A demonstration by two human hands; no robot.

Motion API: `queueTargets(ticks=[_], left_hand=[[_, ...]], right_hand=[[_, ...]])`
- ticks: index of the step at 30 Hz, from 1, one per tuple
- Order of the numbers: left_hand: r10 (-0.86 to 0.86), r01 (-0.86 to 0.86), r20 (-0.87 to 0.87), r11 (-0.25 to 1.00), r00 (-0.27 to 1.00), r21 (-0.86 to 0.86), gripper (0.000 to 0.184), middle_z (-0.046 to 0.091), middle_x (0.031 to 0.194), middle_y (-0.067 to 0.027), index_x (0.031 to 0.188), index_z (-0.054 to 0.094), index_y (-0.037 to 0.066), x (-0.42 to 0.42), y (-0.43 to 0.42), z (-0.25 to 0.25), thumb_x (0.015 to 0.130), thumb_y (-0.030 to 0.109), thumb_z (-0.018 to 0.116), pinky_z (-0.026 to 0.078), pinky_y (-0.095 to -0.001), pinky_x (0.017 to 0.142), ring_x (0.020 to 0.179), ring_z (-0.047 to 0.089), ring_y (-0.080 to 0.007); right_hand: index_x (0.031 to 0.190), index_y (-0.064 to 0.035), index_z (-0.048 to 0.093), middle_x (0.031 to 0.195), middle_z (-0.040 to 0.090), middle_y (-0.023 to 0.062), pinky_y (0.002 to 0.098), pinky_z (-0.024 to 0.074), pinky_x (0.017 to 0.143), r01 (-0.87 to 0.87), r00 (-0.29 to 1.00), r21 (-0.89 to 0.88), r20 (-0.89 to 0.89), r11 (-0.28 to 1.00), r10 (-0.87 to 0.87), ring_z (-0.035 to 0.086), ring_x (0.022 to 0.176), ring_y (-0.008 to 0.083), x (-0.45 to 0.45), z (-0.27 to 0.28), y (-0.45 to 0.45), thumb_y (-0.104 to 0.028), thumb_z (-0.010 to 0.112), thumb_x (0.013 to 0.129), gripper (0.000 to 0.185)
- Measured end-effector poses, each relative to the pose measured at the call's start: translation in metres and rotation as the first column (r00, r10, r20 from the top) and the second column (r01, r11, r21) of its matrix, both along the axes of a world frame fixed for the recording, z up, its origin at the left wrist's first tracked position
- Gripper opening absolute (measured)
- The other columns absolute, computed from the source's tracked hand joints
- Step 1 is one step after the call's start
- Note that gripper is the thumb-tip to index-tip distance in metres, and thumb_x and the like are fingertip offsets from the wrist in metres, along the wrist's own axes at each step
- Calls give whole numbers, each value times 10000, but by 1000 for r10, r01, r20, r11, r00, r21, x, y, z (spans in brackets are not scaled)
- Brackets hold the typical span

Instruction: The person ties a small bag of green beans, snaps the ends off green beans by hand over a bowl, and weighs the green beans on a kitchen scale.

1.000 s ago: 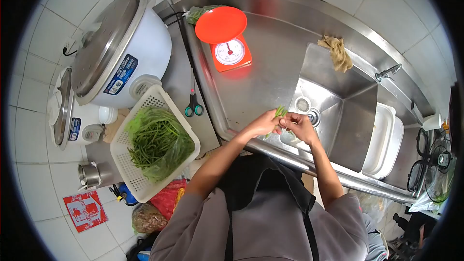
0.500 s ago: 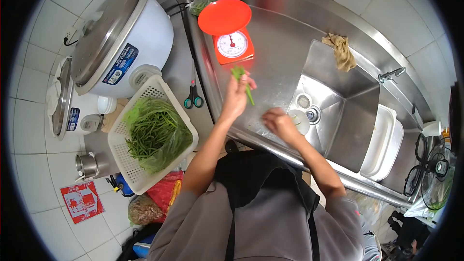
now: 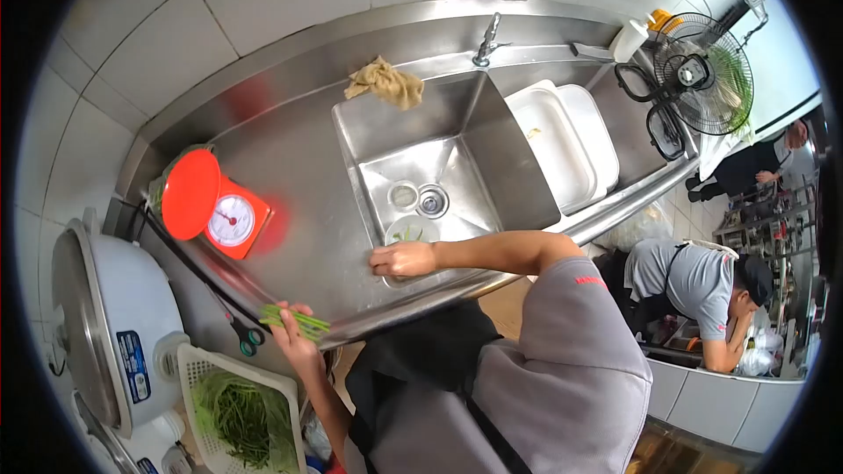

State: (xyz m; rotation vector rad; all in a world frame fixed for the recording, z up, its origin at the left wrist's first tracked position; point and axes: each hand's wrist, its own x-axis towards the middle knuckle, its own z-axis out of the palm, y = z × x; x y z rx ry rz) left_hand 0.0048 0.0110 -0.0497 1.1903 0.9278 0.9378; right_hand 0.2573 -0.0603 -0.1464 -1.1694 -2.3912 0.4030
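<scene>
My left hand (image 3: pixel 301 344) is closed around a small bunch of cut green stems (image 3: pixel 307 325), at the front edge of the steel counter (image 3: pixel 307 184). My right hand (image 3: pixel 404 259) has its fingers curled together at the sink's near left corner, beside a round translucent bowl (image 3: pixel 425 226) with a few green bits inside. Whatever those fingers may hold is hidden. In the white basket (image 3: pixel 292 386), lower left, a plastic bag of long green vegetables (image 3: pixel 233 412) lies open. The red scale (image 3: pixel 250 233) stands on the counter's left part.
Black-handled scissors (image 3: pixel 246 333) lie left of the counter, near a large rice cooker (image 3: pixel 145 298). A cloth (image 3: pixel 386 83) hangs over the back rim of the sink (image 3: pixel 518 158). White trays (image 3: pixel 553 149) and a fan (image 3: pixel 702 75) are at right. A co-worker (image 3: pixel 689 290) bends over farther right.
The view has swung right, bringing a bending co-worker into sight. My left hand, still holding stems, has moved from near the scale to the counter's front edge. My right hand is now beside the bowl.
</scene>
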Motion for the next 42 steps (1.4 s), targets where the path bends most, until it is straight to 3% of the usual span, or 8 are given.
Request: queueTargets(ticks=[5,13,17,23,26,29,34,42], left_hand=[[15,-15,114,1000,993,5,279,427,748,-44,1072,376,42,12,3,-14,951,293,368,393,-240,478,613,430,-104],[211,-240,156,950,965,197,241,308,555,38,762,338,86,-2,-2,31,926,215,460,218,-203,378,431,272,-34],[367,-467,367,852,855,236,329,188,479,37,655,263,129,-64,-5,77,940,210,406,204,-230,393,401,200,-65],[561,-737,530,644,636,203,419,188,466,38,593,252,134,-209,-11,109,948,312,384,176,-251,373,388,211,-86],[812,-836,217,493,541,239,389,304,480,30,624,395,87,-246,-22,92,939,314,415,279,-252,433,424,320,-87],[807,-692,-379,586,453,422,312,401,535,15,715,520,52,-257,-32,83,912,289,476,231,-211,424,465,327,-53],[608,-394,-659,792,443,466,245,553,654,-74,884,603,19,-276,-31,45,854,257,554,420,-312,597,640,544,-192],[279,107,-953,951,114,291,323,569,946,-115,954,613,49,-241,12,16,700,233,688,483,-396,680,833,597,-298]], right_hand=[[793,-11,569,918,517,126,374,488,662,384,901,-64,243,921,-359,553,862,262,25,-11,-21,-104,498,759,122],[789,-42,567,835,611,151,390,494,634,520,828,-199,357,830,-433,618,766,275,19,10,2,-107,536,733,90],[1000,-58,565,1041,560,143,382,504,638,549,827,-19,156,836,-540,603,799,311,-8,36,29,-52,522,749,255],[917,0,629,970,578,117,339,468,741,267,927,149,-309,952,-212,564,831,270,-133,140,99,9,615,729,189],[849,13,626,924,587,130,354,485,701,-136,900,210,-383,968,209,564,807,285,-215,160,122,5,616,696,153],[837,5,637,868,582,151,365,495,686,-488,832,118,-237,865,502,565,808,294,-295,151,126,-32,586,679,169],[874,-82,673,929,583,106,325,494,601,-236,738,89,664,968,119,567,887,250,-374,108,127,-135,599,720,179],[914,-69,662,1011,582,123,327,503,659,-171,685,-45,712,984,152,602,915,233,-364,112,130,-174,625,730,214]])
